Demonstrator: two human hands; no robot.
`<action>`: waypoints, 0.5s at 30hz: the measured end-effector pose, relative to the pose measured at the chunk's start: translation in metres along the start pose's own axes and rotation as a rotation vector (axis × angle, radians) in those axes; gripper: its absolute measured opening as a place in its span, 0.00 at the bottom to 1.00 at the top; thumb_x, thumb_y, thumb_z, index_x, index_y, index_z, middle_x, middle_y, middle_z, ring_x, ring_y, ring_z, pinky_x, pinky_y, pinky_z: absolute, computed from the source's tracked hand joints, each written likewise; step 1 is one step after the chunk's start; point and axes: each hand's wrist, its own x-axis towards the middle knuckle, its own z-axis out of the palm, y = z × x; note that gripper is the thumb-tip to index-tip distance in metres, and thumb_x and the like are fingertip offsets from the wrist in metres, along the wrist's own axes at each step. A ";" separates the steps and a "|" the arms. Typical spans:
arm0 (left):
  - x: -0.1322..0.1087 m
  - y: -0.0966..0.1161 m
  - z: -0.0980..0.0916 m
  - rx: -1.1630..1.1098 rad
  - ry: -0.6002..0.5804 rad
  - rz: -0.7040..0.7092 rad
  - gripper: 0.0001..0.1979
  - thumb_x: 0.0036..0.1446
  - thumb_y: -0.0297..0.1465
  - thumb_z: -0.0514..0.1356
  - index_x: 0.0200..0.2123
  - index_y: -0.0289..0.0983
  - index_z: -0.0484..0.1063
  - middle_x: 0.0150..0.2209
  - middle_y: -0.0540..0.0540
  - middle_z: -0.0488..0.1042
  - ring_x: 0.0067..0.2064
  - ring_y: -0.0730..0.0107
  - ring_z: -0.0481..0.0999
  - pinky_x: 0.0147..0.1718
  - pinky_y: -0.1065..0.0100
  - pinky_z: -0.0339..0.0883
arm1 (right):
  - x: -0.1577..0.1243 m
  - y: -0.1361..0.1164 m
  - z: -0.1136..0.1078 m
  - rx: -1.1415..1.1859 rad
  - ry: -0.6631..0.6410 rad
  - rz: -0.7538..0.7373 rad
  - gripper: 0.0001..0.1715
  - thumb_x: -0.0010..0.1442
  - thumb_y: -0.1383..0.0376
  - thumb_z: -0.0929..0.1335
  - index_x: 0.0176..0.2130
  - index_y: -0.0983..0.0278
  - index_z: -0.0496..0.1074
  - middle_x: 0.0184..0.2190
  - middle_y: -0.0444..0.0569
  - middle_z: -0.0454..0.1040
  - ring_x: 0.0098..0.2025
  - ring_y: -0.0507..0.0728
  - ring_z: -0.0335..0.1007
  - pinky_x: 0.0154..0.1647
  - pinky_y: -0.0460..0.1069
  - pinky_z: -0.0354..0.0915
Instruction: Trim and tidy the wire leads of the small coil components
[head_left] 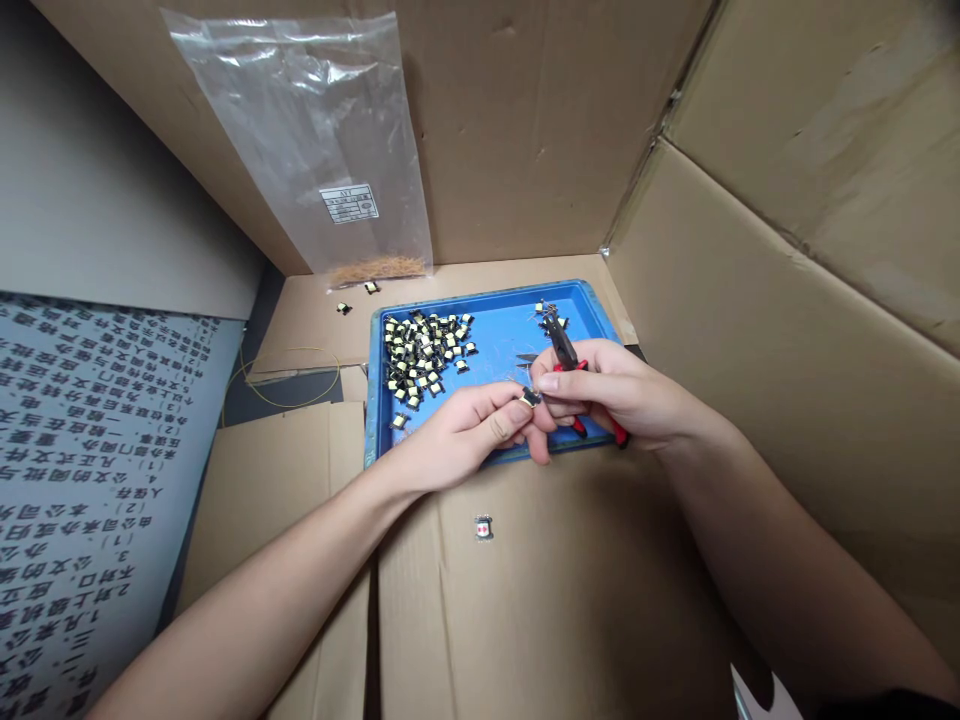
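Observation:
My left hand (480, 430) pinches a small black and cream component (530, 397) between thumb and fingers, over the near edge of a blue tray (495, 345). My right hand (607, 390) is closed round red-handled pliers (564, 352), whose dark jaws point up and away over the tray. Both hands meet at the component. A heap of several like components (424, 355) lies in the tray's left half. A few more sit at the tray's far right corner (541, 310).
One loose component (484, 527) lies on the cardboard in front of the tray. A clear plastic bag (330, 150) leans on the cardboard back wall, two loose parts (356, 298) below it. Cardboard walls rise behind and right. A printed sheet (90, 470) lies left.

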 end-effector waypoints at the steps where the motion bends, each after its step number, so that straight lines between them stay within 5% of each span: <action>1: 0.000 0.000 0.000 0.000 0.001 0.003 0.21 0.73 0.48 0.57 0.40 0.34 0.73 0.32 0.45 0.80 0.29 0.74 0.64 0.33 0.69 0.59 | 0.000 0.000 0.000 0.009 0.008 0.004 0.19 0.64 0.53 0.75 0.33 0.64 0.70 0.24 0.44 0.73 0.24 0.49 0.54 0.26 0.47 0.55; 15: 0.000 0.004 0.002 -0.026 0.050 0.008 0.22 0.70 0.50 0.59 0.40 0.35 0.72 0.31 0.46 0.77 0.30 0.73 0.67 0.32 0.69 0.59 | 0.000 -0.004 0.005 0.068 0.090 -0.062 0.19 0.60 0.56 0.77 0.30 0.63 0.69 0.20 0.38 0.62 0.23 0.49 0.53 0.24 0.46 0.54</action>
